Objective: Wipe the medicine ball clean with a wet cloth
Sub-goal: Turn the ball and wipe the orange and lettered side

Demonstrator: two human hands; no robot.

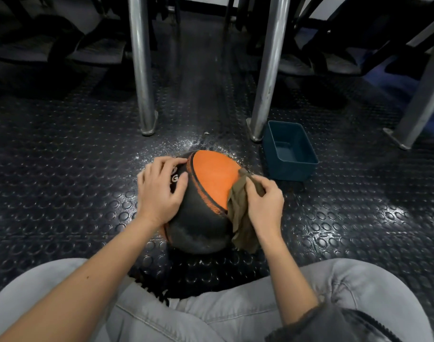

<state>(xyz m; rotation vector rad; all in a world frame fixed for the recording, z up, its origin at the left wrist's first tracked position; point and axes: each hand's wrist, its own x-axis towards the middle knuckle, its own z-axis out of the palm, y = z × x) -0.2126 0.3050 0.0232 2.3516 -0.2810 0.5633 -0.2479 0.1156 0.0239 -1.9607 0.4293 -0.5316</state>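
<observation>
Beyond the grey trousers (pixel 211 317), the right hand (pixel 264 201) is gripping the cloth (pixel 240 218) on the right flank of the medicine ball (pixel 211 178), the left hand (pixel 161 191) bracing opposite, fingers (pixel 166 164) spread.

The round rubber medicine ball (pixel 211 178) at centre frame is orange and black, with white lettering on the black. The limp cloth (pixel 240 218) is olive-brown. The rectangular plastic tub (pixel 291 170), right of centre, is teal. The dark rubber floor (pixel 62 169) is patterned with raised circles.
</observation>
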